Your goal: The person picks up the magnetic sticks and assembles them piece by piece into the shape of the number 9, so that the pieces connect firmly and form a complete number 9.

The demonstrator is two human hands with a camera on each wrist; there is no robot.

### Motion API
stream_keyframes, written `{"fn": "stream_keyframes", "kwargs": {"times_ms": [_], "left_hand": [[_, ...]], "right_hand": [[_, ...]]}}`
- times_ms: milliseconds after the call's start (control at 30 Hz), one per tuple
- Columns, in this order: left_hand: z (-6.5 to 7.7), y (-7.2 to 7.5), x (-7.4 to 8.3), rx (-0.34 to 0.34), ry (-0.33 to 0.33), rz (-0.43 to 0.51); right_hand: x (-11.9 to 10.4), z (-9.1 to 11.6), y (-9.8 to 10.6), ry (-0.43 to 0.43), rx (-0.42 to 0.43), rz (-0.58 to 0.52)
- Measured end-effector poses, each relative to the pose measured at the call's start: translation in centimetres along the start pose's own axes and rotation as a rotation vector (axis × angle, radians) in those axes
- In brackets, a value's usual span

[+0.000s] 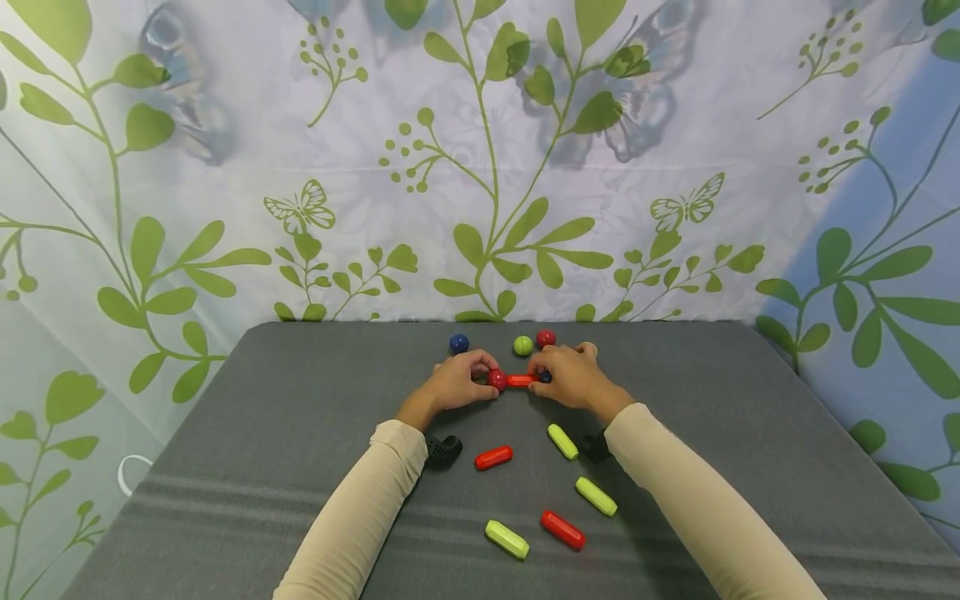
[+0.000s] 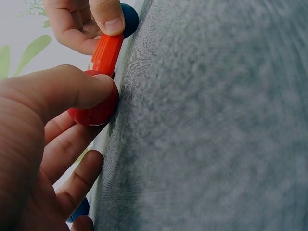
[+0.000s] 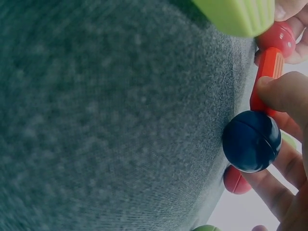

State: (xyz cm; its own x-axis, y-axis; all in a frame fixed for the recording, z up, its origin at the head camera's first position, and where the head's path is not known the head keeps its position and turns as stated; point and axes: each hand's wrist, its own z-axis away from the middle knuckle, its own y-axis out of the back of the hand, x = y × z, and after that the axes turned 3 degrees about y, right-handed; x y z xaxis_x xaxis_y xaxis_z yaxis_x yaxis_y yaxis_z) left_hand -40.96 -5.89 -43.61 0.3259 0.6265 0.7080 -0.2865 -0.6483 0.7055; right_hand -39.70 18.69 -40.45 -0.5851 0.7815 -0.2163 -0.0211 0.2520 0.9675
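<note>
My left hand [image 1: 459,382] pinches a red ball [image 1: 497,379] between thumb and fingers. Against that ball sits one end of a short red rod [image 1: 521,381], lying level just above the grey cloth or touching it. My right hand [image 1: 573,375] grips the rod with its thumb and fingers near the other end. A dark blue ball [image 3: 251,141] is at that end, under the right hand, and looks joined to the rod. In the left wrist view the red ball [image 2: 96,103] and rod [image 2: 106,54] meet end to end; whether they are locked together I cannot tell.
Behind the hands lie a blue ball [image 1: 459,342], a lime ball [image 1: 522,345] and another red ball [image 1: 546,337]. Nearer me are red rods [image 1: 493,457] [image 1: 562,530] and lime rods [image 1: 562,442] [image 1: 596,497] [image 1: 507,540]. A patterned curtain [image 1: 360,167] hangs behind the grey table [image 1: 300,400].
</note>
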Motion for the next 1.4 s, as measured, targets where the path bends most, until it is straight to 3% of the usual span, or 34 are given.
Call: {"fn": "stream_keyframes", "kwargs": {"times_ms": [200, 400, 667, 800, 900, 1100, 1400], "left_hand": [[0.5, 0.4, 0.0, 0.000, -0.002, 0.002], [2.1, 1.3, 0.1, -0.004, -0.026, 0.084], [8.0, 2.7, 0.7, -0.023, -0.039, 0.106], [11.0, 1.9, 1.0, -0.006, -0.069, 0.108], [12.5, 0.8, 1.6, 0.002, -0.082, 0.113], [12.9, -1.3, 2.6, 0.029, -0.087, 0.064], [12.3, -2.0, 3.7, 0.071, -0.093, -0.036]], "right_hand": [[-0.2, -0.3, 0.1, -0.002, -0.003, 0.019], [-0.3, -0.1, 0.3, -0.023, -0.038, 0.015], [-0.7, 0.2, 0.2, -0.009, -0.020, -0.021], [-1.0, -0.1, 0.4, 0.012, -0.001, -0.021], [-1.3, -0.4, 0.4, 0.030, 0.016, -0.031], [-1.6, -0.7, 0.0, 0.032, 0.011, -0.044], [-1.5, -0.5, 0.2, -0.006, 0.016, -0.036]]}}
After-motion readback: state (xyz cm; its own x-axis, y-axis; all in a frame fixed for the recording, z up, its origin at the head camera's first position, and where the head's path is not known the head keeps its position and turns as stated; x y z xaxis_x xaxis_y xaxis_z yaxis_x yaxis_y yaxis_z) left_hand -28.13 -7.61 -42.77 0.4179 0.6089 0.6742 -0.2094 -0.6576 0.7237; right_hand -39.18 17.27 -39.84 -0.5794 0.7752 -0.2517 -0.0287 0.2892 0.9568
